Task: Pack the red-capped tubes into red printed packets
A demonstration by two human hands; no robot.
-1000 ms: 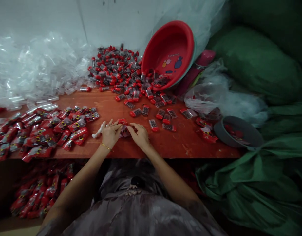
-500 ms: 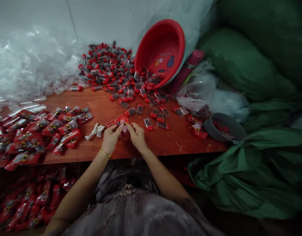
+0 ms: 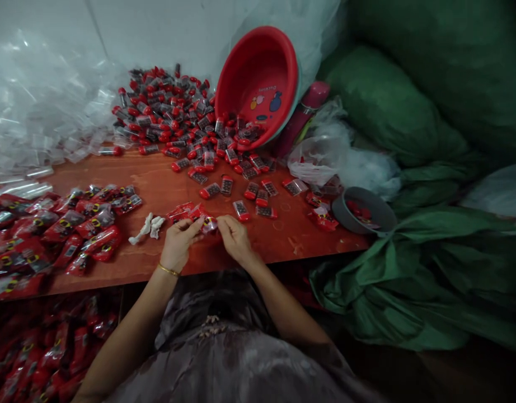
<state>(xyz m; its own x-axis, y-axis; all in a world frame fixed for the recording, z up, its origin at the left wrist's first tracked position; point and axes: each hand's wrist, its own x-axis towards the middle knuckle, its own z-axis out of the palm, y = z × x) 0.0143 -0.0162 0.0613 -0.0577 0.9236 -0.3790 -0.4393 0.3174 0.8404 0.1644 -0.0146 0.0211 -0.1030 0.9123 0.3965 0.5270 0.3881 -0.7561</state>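
Between my hands, over the front part of the red-brown table (image 3: 258, 246), is a small red printed packet (image 3: 209, 224) with a clear, shiny part. My left hand (image 3: 179, 240), with a gold bracelet at the wrist, has its thumb and fingers pressed on the packet's left side. The fingers of my right hand (image 3: 234, 238) pinch the packet's right edge. Just behind my left hand lie flat red wrappers (image 3: 181, 211). White crumpled scraps (image 3: 146, 228) rest to its left. Small red-capped containers (image 3: 241, 210) with dark contents lie beyond my right hand.
A large heap of red-capped containers (image 3: 165, 112) spills by a tilted red basin (image 3: 258, 73). Filled red packets (image 3: 65, 229) and clear sleeves (image 3: 43, 106) are piled left. A pink bottle (image 3: 302, 115), grey bowl (image 3: 346, 215) and green cloth (image 3: 409, 280) are right.
The whole view has shifted, with table items appearing farther left. My hands have moved slightly apart, and more of the packet between them shows.
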